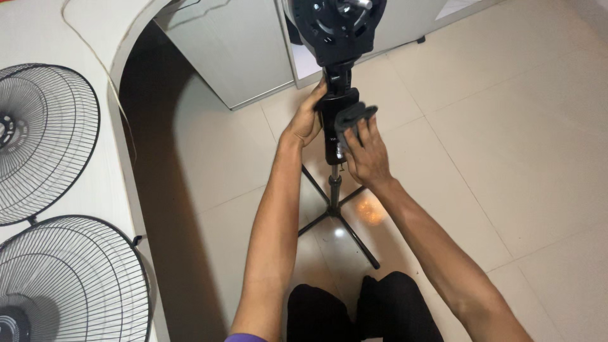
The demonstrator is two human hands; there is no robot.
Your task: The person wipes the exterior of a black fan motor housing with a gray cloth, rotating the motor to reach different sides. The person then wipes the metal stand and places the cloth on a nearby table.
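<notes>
Person sitting on floor, pedestal fan stand [334, 190] rising upright between knees. Left hand [308, 120] wrapping around fan neck [339, 95], grip closing on it, steadying. Right hand [366, 155] pressing dark cloth [354, 116] against control housing [330, 136], grip holding cloth, seemingly wiping. Motor head [335, 25] sitting bare, no blade or guard on it. Two wire grilles [47, 142] lying off on white surface [95, 190] at left, well apart. Judging: stripping done, wiping under way, refitting left.

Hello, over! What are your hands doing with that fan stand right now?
Left hand gripping the black fan stand neck. Right hand pressing a dark cloth on its control housing. Two wire fan grilles lie apart on the table; nothing blocking.
</notes>
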